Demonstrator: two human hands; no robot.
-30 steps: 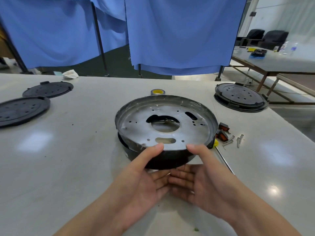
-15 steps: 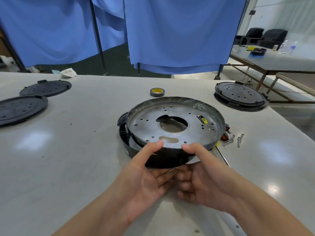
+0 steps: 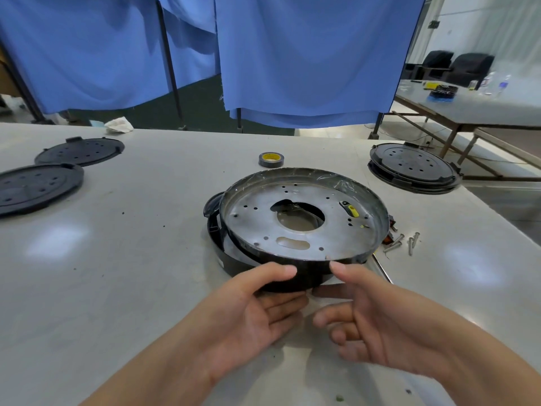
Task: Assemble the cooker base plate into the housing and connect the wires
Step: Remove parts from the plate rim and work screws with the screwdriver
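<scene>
The round metal base plate (image 3: 254,218), silver inside with a dark raised rim and a large central hole, sits tilted and off-centre to the right over the black housing (image 3: 218,250). My left hand (image 3: 251,312) holds the plate's near rim, thumb on top and fingers beneath. My right hand (image 3: 377,320) pinches the same rim just to the right, thumb against the rim wall and index finger under it. Its other fingers hang loosely curled. A yellow-tipped part (image 3: 352,210) shows through a slot in the plate. No wires are clearly visible.
Loose screws (image 3: 409,243), a small red-orange component (image 3: 390,225) and a thin metal shaft (image 3: 382,269) lie right of the housing. A tape roll (image 3: 270,159) sits behind it. Black discs (image 3: 38,186) (image 3: 79,150) lie far left, and a stack of them (image 3: 412,168) far right.
The base plate has slid to the right and dropped lower over the housing, exposing the housing's left edge. My right hand's lower fingers have drawn back from under it.
</scene>
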